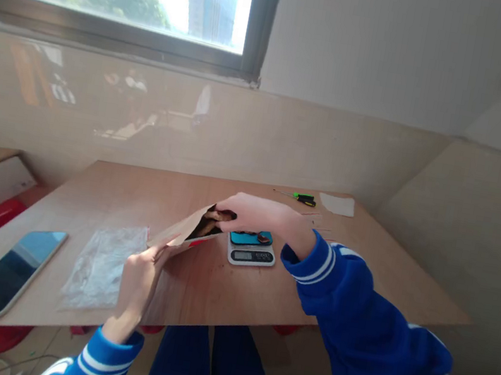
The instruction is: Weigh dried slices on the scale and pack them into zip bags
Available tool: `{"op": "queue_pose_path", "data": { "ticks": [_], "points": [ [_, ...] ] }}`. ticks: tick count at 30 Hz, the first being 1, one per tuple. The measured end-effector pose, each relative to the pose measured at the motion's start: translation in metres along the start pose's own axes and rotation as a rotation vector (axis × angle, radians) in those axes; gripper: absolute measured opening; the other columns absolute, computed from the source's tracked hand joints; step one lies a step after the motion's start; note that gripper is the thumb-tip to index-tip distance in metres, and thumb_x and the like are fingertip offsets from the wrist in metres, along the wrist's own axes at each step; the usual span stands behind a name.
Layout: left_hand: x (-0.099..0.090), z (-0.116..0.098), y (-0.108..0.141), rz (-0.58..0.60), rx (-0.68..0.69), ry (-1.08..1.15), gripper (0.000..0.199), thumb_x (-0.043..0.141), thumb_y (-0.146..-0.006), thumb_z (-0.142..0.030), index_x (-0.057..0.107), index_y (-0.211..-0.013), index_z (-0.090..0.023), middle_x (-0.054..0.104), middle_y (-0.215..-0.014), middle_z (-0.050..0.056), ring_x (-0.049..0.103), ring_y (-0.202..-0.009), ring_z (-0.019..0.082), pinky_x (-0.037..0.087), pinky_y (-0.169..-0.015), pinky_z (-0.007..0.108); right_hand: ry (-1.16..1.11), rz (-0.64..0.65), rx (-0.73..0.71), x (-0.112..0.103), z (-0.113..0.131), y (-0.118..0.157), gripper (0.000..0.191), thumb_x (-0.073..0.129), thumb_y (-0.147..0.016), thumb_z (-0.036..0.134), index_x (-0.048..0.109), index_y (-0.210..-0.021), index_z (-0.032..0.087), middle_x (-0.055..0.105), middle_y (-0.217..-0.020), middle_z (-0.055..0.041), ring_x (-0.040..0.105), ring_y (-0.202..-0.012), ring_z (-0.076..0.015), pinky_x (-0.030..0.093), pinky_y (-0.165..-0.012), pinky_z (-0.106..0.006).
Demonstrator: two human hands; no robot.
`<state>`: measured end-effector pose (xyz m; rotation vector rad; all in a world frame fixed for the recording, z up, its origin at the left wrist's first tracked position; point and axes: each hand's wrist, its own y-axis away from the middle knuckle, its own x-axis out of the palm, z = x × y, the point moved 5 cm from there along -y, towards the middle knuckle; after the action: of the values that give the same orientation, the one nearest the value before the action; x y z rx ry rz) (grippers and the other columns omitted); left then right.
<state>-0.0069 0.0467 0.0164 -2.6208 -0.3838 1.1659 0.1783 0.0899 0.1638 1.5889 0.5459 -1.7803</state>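
Note:
A brown paper bag (183, 229) is tilted over the table, its dark opening facing right. My left hand (142, 275) is closed on the bag's lower left end. At the mouth of the bag, my right hand (250, 214) has its fingertips inside, against brown pieces (210, 222); whether it grips one is hard to make out. Just below my right hand stands a white digital scale (251, 257) with a blue top, partly hidden by that hand. Some small dark brown pieces (264, 238) lie on the blue top.
Clear plastic bags (103, 265) lie left of my left hand. A phone (5, 274) with a cable is at the table's left edge. Screwdrivers (303, 199) and a white sheet (338, 205) lie at the back right of the wooden table (360, 276).

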Motion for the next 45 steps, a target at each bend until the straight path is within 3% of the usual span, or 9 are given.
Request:
{"op": "queue_pose_path", "data": {
  "ticks": [4,8,12,15,20,25,29,37,45],
  "points": [
    [-0.001,-0.002,-0.003,0.002,-0.004,0.015,0.029,0.055,-0.087,-0.039,0.075,-0.098,-0.022,0.076,-0.097,0.007,0.072,-0.088,0.029,0.051,-0.066,0.03,-0.054,-0.074,-0.013,-0.004,-0.009,0.004,0.016,0.055,-0.083,0.023,0.066,-0.076,0.013,0.059,-0.063,0.0014,0.038,-0.053,-0.008,0.027,-0.053,-0.023],
    [0.0,-0.002,-0.006,0.021,-0.012,0.047,0.03,0.055,-0.086,-0.04,0.075,-0.098,-0.022,0.076,-0.098,0.007,0.072,-0.089,0.029,0.053,-0.067,0.03,-0.107,-0.072,-0.06,-0.004,-0.013,0.006,0.019,0.056,-0.084,0.027,0.065,-0.075,0.012,0.056,-0.063,0.0018,0.04,-0.055,-0.0084,0.028,-0.055,-0.023],
    [0.0,0.001,-0.007,0.034,-0.062,0.091,0.035,0.055,-0.084,-0.046,0.075,-0.099,-0.022,0.078,-0.087,0.005,0.072,-0.083,0.03,0.055,-0.066,0.033,-0.269,-0.117,-0.106,-0.012,-0.016,0.015,0.018,0.061,-0.083,0.027,0.066,-0.093,0.013,0.067,-0.086,-0.0038,0.056,-0.072,-0.0132,0.039,-0.066,-0.023],
    [-0.004,0.002,-0.01,0.029,-0.101,0.087,0.038,0.055,-0.082,-0.051,0.076,-0.097,-0.022,0.077,-0.08,0.005,0.072,-0.08,0.03,0.053,-0.065,0.033,-0.585,-0.248,-0.096,-0.014,-0.03,0.027,0.031,0.065,-0.081,0.028,0.057,-0.109,0.018,0.068,-0.107,-0.006,0.062,-0.092,-0.0169,0.046,-0.077,-0.026],
    [-0.012,0.005,-0.023,-0.021,-0.163,0.075,0.044,0.051,-0.082,-0.058,0.075,-0.09,-0.022,0.077,-0.083,0.006,0.07,-0.086,0.031,0.048,-0.064,0.031,-0.894,-0.508,0.057,0.025,-0.076,0.053,0.034,0.069,-0.08,0.035,0.049,-0.106,0.024,0.068,-0.104,-0.002,0.065,-0.097,-0.0176,0.05,-0.082,-0.031],
    [-0.015,0.006,-0.032,-0.039,-0.166,0.095,0.049,0.047,-0.082,-0.063,0.072,-0.083,-0.021,0.076,-0.082,0.006,0.07,-0.088,0.031,0.046,-0.062,0.03,-0.421,-0.495,0.226,0.098,-0.104,0.055,0.019,0.071,-0.079,0.024,0.063,-0.096,0.019,0.069,-0.102,-0.0064,0.063,-0.098,-0.0222,0.048,-0.086,-0.037],
    [-0.015,0.005,-0.03,-0.024,-0.176,0.125,0.048,0.048,-0.081,-0.063,0.072,-0.085,-0.022,0.077,-0.085,0.005,0.069,-0.092,0.031,0.047,-0.066,0.031,0.084,-0.502,0.273,0.13,-0.103,0.041,0.021,0.07,-0.081,0.021,0.065,-0.101,0.018,0.065,-0.116,-0.0115,0.056,-0.112,-0.0275,0.043,-0.093,-0.041],
    [-0.015,0.006,-0.029,-0.005,-0.199,0.144,0.048,0.051,-0.079,-0.063,0.073,-0.09,-0.022,0.077,-0.089,0.006,0.068,-0.098,0.032,0.049,-0.072,0.033,0.333,-0.493,0.242,0.15,-0.097,0.033,0.037,0.052,-0.093,0.039,0.059,-0.124,0.019,0.061,-0.129,-0.0102,0.053,-0.118,-0.0258,0.042,-0.095,-0.04],
    [-0.014,0.005,-0.031,-0.025,-0.187,0.123,0.052,0.047,-0.079,-0.067,0.072,-0.085,-0.022,0.077,-0.086,0.007,0.069,-0.094,0.032,0.049,-0.068,0.033,0.289,-0.475,0.289,0.149,-0.096,0.046,0.032,0.047,-0.096,0.022,0.062,-0.123,0.027,0.054,-0.139,-0.0078,0.052,-0.119,-0.0263,0.041,-0.096,-0.043]
  ]
}}
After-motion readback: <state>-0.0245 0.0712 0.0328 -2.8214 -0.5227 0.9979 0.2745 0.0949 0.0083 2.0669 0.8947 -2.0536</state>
